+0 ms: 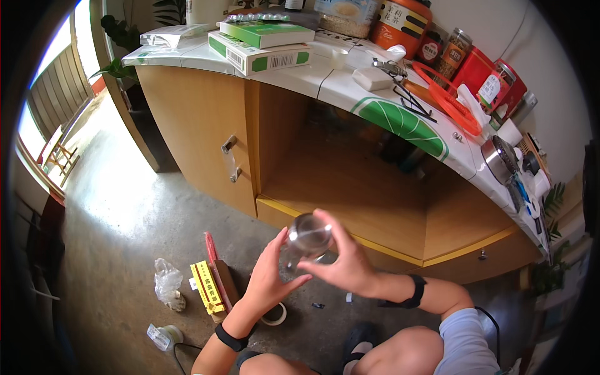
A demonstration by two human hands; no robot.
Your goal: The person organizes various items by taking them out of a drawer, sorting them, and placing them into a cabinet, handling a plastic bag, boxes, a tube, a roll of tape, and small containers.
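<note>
Between my two hands is a small transparent jar with a shiny, silvery round top (309, 234), tilted and blurred. My left hand (267, 272) supports it from the left, fingers along its side and thumb below. On the right, my right hand (349, 262) curves around it, with fingertips at the top's rim and thumb near the lower side. Whatever the jar contains is too blurred to tell. Just behind the jar, an open cabinet compartment (347, 187) shows its wooden floor and dark back.
On the floor at left are a yellow box (207, 287), a plastic bag (168, 283), a small tub (166, 337) and a tape roll (276, 316). The tiled countertop (323, 82) bears green-white boxes (262, 44), jars, hex keys (412, 101) and a kettle (499, 159).
</note>
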